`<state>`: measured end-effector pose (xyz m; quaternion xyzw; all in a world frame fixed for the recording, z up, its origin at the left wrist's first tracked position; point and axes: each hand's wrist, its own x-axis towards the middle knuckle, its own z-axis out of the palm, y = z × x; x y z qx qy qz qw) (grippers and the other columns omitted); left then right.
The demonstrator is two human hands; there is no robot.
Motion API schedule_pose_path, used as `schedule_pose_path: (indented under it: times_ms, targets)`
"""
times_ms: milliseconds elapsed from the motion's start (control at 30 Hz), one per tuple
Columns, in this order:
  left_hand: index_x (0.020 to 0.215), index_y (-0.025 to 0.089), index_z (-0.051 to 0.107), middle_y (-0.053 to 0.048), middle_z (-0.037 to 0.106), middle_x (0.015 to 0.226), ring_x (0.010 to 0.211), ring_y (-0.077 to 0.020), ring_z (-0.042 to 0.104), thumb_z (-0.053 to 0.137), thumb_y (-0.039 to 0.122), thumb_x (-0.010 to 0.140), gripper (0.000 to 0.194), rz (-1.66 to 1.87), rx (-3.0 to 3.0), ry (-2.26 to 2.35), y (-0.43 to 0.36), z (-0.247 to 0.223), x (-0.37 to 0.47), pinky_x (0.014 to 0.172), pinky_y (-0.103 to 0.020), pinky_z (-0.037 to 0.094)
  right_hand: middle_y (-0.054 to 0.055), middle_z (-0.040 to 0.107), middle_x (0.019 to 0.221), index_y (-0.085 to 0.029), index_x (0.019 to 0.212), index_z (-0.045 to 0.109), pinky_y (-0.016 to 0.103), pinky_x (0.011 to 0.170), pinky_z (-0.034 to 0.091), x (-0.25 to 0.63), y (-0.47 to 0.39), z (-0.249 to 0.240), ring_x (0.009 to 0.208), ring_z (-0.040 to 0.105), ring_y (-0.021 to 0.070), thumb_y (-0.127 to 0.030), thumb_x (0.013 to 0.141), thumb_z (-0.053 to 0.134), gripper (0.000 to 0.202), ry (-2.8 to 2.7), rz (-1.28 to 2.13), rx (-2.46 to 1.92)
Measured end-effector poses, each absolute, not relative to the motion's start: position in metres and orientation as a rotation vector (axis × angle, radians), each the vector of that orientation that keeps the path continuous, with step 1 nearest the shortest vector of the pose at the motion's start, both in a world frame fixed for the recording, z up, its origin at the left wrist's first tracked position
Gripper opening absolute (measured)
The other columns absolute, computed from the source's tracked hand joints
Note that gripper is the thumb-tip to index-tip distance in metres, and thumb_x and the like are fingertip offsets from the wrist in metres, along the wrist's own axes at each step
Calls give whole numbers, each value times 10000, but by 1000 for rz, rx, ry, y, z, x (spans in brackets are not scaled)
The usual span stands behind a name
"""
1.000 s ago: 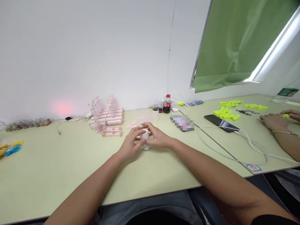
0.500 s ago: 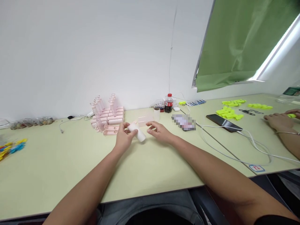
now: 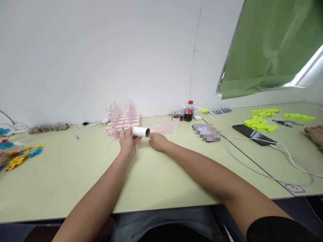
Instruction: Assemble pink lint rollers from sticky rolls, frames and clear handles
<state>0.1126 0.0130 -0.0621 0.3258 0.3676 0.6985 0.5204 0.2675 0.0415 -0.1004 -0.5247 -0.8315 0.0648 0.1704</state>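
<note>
My left hand (image 3: 128,142) is closed round a white cardboard tube (image 3: 138,131), which lies almost level with its hollow end facing right. Just right of that opening, my right hand (image 3: 158,142) rests low at the tabletop with its fingers curled in. Whatever its fingertips pinch, if anything, is hidden. Behind the right hand lies a clear pinkish plastic box (image 3: 164,128). Beyond the left hand, pink rolls (image 3: 123,122) lie stacked, with several clear pink tubes with loops (image 3: 114,114) standing by them.
A paper cup (image 3: 176,122) and a cola bottle (image 3: 189,111) stand near the wall. To the right lie a phone (image 3: 253,135) with a white cable, neon yellow pieces (image 3: 259,123) and another person's hand (image 3: 315,133). Yellow and blue pieces (image 3: 24,156) lie far left.
The white tube has swung from slanting downward to nearly level, its hollow end now showing. My right hand has moved left and curled its fingers near it. The view has shifted left.
</note>
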Motion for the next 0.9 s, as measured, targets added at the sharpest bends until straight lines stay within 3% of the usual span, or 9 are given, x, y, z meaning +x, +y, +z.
schedule_pose_path:
  times_ms: [167, 300, 400, 500, 567, 800, 900]
  targets:
    - [875, 183, 475, 5, 551, 765, 527, -91, 561, 652, 327, 755, 258, 1663, 782, 875, 12, -61, 113, 420, -203, 506, 153, 663, 993, -140, 905, 659, 328, 739, 431, 281, 8, -98, 933, 619, 262, -180, 941, 424, 241, -2450, 118, -1510]
    - [871, 185, 484, 6, 563, 772, 500, -91, 565, 672, 335, 741, 274, 1612, 829, 921, 5, -61, 121, 349, -169, 432, 129, 648, 953, -158, 850, 665, 312, 697, 402, 301, -24, -91, 900, 593, 246, -180, 917, 462, 214, -2508, 101, -1505]
    - [866, 181, 489, 20, 552, 718, 463, -90, 551, 672, 333, 746, 267, 1565, 850, 948, 0, -62, 127, 324, -164, 392, 142, 620, 1045, -154, 1000, 664, 309, 688, 398, 312, -31, -87, 947, 574, 263, -205, 884, 515, 195, -2460, 85, -1549]
    - [859, 183, 484, 36, 535, 662, 442, -87, 529, 677, 333, 746, 269, 1503, 886, 954, -2, -65, 130, 337, -173, 408, 147, 589, 1148, -171, 1229, 598, 311, 714, 409, 318, -26, -88, 1008, 567, 279, -296, 881, 556, 372, -2446, 147, -1540]
    - [856, 184, 479, 37, 532, 647, 448, -89, 527, 672, 335, 752, 267, 1476, 914, 947, -2, -67, 130, 345, -173, 416, 134, 597, 1134, -196, 1278, 586, 312, 734, 410, 320, -21, -89, 1003, 576, 274, -304, 895, 541, 401, -2495, 230, -1481]
    - [861, 163, 489, 8, 544, 647, 478, -109, 546, 574, 281, 810, 153, 1426, 908, 934, 2, -71, 128, 364, -194, 451, 123, 589, 1004, -165, 924, 699, 288, 663, 410, 334, -22, -89, 790, 594, 211, -215, 871, 539, 176, -2458, 315, -1485]
    - [856, 152, 501, -5, 551, 650, 477, -110, 544, 535, 274, 834, 129, 1402, 910, 911, 1, -73, 128, 363, -197, 451, 122, 601, 1034, -162, 922, 684, 282, 685, 433, 342, -23, -87, 808, 608, 202, -218, 877, 544, 157, -2393, 347, -1507]
